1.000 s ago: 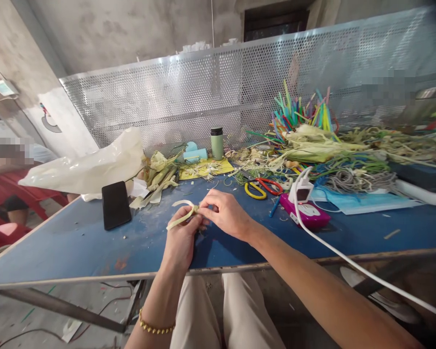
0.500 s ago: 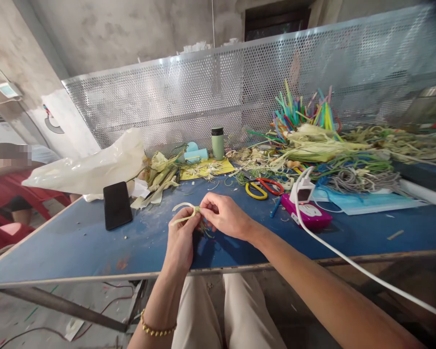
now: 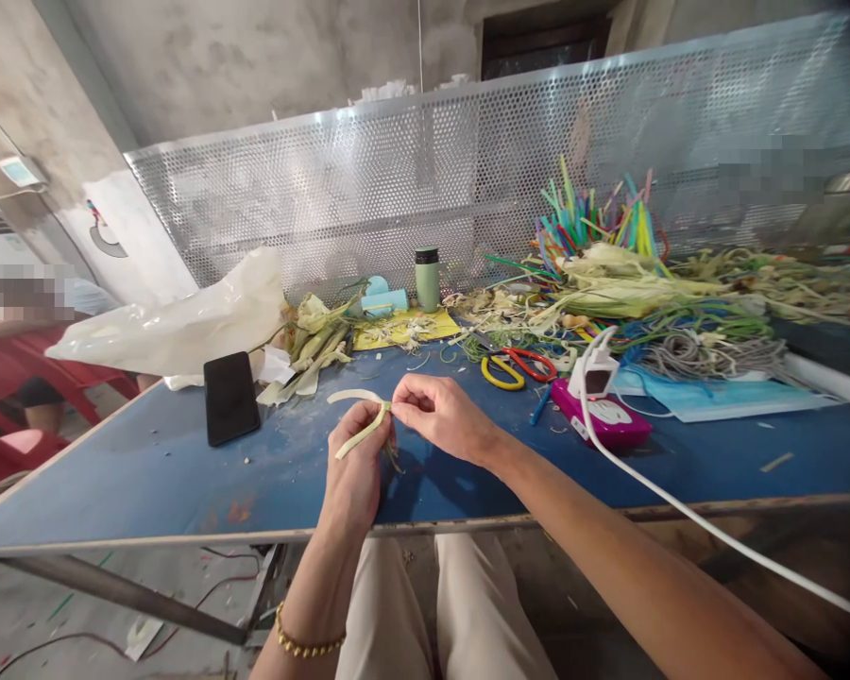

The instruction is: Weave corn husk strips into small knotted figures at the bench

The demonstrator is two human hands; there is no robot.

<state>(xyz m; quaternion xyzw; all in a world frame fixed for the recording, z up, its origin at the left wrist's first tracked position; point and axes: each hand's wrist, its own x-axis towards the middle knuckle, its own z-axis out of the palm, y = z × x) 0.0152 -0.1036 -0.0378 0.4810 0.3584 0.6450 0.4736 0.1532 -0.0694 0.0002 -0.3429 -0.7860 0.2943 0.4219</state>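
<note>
Above the near edge of the blue table (image 3: 148, 472), both my hands meet on a pale yellow-green leaf strip (image 3: 358, 438) bent into a loop. My left hand (image 3: 358, 463) is closed round the strip's lower part, with thin green ends hanging below it. My right hand (image 3: 439, 416) pinches the strip at the fold with thumb and fingertips. A gold bracelet (image 3: 304, 642) circles my left wrist.
A black phone (image 3: 228, 397) lies to the left beside husk leaves (image 3: 312, 349) and a white plastic bag (image 3: 184, 326). Scissors (image 3: 514, 366), a pink power strip (image 3: 602, 416) with white cable, a green flask (image 3: 426, 279) and piles of coloured strips (image 3: 609, 236) lie behind. A person sits far left.
The strip's free end has swung down and left between my hands. My hands stayed at about the same spot over the table's front edge.
</note>
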